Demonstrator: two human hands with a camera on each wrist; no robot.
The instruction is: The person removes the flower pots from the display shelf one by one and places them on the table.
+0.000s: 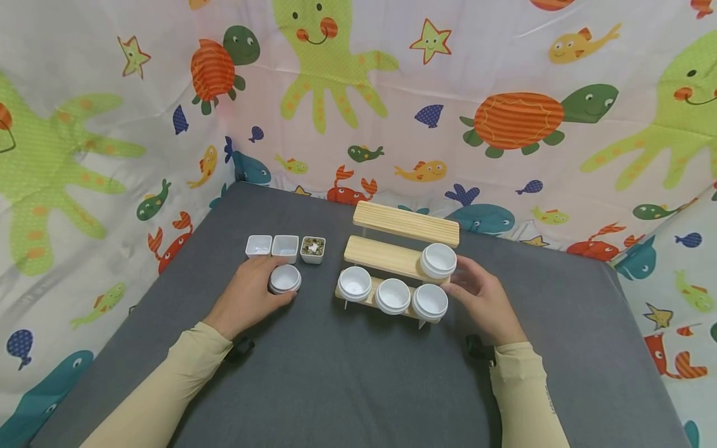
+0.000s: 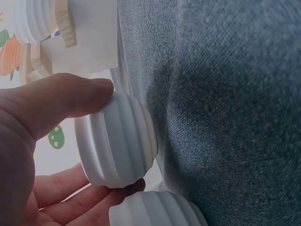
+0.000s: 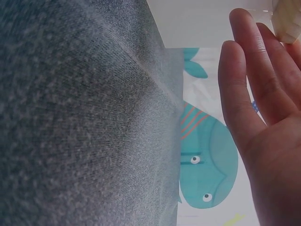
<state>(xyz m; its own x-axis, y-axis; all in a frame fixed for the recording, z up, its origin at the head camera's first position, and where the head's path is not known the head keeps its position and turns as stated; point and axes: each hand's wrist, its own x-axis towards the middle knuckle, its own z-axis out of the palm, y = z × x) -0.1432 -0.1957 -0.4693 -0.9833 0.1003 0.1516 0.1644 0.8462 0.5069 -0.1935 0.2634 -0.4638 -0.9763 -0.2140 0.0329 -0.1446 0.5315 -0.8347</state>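
My left hand [image 1: 246,295] grips a small white round ribbed pot [image 1: 284,278] just above or on the grey cloth. In the left wrist view its thumb [image 2: 89,96] lies along one side of the pot and the fingers reach round the other. A second ribbed pot [image 2: 155,209] shows at the bottom of that view. My right hand [image 1: 484,305] is at the right end of a three-tier wooden rack [image 1: 381,255], beside the white pot [image 1: 439,260] on the middle tier. Its fingers [image 3: 258,61] extend almost straight; whether they touch the rack is unclear.
Three white pots, one of them [image 1: 393,295] in the middle, stand on the lowest tier. Behind my left hand are two square white dishes [image 1: 285,247] and a square pot with a plant-like filling [image 1: 312,249]. A sea-creature curtain [image 1: 347,143] borders the table.
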